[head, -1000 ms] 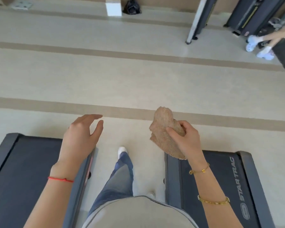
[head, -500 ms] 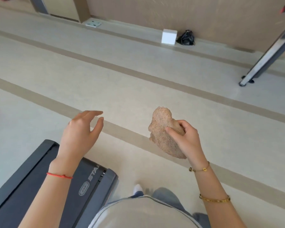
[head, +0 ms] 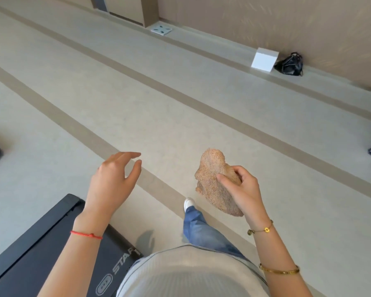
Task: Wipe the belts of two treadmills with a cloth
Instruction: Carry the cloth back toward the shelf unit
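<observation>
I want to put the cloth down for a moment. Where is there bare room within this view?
The floor ahead is bare from the treadmill at lower left to the far wall, where a white box and black bag sit. The right hand holds the cloth; the left hand holds nothing.

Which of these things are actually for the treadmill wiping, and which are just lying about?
For the job:
- brown cloth, held in the right hand
- treadmill, lower left
- left hand, empty

Lying about:
- white box by the wall
- black bag beside it
- floor plate
</observation>
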Available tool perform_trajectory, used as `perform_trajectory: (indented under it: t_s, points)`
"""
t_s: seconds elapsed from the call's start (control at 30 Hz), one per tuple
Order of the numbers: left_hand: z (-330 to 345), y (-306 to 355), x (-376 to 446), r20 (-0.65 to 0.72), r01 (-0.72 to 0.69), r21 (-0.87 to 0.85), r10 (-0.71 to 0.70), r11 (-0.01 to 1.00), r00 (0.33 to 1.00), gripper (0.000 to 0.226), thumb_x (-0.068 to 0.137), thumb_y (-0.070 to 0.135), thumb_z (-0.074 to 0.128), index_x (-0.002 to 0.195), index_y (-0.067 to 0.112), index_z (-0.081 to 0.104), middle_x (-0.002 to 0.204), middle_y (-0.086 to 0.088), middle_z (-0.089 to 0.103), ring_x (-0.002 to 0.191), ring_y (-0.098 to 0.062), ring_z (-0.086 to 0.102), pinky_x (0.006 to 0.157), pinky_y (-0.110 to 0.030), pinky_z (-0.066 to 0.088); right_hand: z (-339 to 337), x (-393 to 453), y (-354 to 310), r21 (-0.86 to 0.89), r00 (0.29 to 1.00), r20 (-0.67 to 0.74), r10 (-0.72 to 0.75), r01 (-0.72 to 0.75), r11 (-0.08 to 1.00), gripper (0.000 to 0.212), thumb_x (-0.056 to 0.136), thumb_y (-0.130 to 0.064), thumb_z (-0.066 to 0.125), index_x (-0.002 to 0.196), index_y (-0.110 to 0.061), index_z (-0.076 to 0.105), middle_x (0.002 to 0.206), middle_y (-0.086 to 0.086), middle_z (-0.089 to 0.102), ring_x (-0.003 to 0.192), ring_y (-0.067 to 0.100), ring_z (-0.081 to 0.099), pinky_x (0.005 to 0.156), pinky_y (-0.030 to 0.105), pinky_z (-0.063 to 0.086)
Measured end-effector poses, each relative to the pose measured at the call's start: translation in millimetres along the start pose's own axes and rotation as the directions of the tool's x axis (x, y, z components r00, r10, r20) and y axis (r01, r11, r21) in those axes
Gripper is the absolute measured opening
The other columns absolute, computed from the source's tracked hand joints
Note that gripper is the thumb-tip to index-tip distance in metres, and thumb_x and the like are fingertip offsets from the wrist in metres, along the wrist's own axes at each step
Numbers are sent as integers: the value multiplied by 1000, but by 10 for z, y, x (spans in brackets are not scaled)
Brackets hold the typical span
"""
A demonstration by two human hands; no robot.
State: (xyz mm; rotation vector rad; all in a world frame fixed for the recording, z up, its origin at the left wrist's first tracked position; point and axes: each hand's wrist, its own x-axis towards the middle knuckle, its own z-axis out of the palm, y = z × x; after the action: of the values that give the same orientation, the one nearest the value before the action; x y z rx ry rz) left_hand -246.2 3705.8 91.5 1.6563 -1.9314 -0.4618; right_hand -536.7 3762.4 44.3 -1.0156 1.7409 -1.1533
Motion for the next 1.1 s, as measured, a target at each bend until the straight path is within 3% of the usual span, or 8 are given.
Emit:
perform_trajectory:
  t_s: [0.13,0.23,0.4,0.6,0.73,0.87,1.0,1.1]
  points:
    - [111,62,947,-63,46,7,-45,999,997,26,98,28,59,120,19,70,118,3,68,55,-8,51,74,-43,55,93,1100,-340,1,998,52,-31,31,1000,17,82,-25,78,94,-20,68,89,-7,72,86,10,68,73,24,50]
    - [152,74,1623,-119,100,5,-98,995,988,25,98,28,59,119,22,69,115,6,67,48,-6,48,70,-40,54,205,1912,-674,-4,992,103,-70,71,997,17,81,-26,79,94,-20,69,88,-7,73,86,10,69,76,28,53]
    - [234,-105,2409,-203,205,9,-199,979,959,24,97,28,59,118,23,70,114,4,68,52,-4,46,71,-37,50,565,3052,-1144,-11,966,235,-112,118,993,20,82,-25,78,96,-17,68,92,-4,73,88,12,69,78,29,53]
    - [399,-535,3115,-205,304,20,-294,952,933,24,96,27,60,118,22,70,114,2,69,58,-1,49,71,-35,47,1077,4013,-1239,-22,944,323,-74,86,996,20,82,-28,79,97,-21,69,94,-7,74,91,10,70,78,31,55]
    - [488,-890,3823,-223,327,27,-313,945,923,24,96,27,60,117,22,71,113,3,69,58,-8,46,71,-33,46,1484,4707,-1271,-24,943,329,-50,61,998,18,82,-29,79,95,-23,69,92,-10,73,91,10,70,74,28,52]
    - [449,-1198,4782,-236,328,26,-313,944,920,24,97,29,59,117,25,70,113,5,69,62,-17,47,73,-35,49,2000,5564,-1611,-24,943,330,-48,59,998,19,81,-30,79,96,-24,69,94,-8,74,91,11,70,80,36,56]
    - [278,-1509,5934,-254,271,17,-258,962,932,22,97,30,59,116,28,70,112,11,67,57,-4,47,69,-34,48,2577,6480,-2166,26,949,293,-116,114,993,17,81,-27,79,95,-23,69,92,-9,74,89,10,70,76,32,54]
    - [162,-1759,6767,-260,229,26,-215,973,941,22,96,28,60,116,26,70,112,10,68,63,-6,51,69,-35,50,2929,7099,-2516,56,950,273,-150,140,989,16,82,-26,78,95,-22,70,90,-10,74,86,6,70,72,25,50]
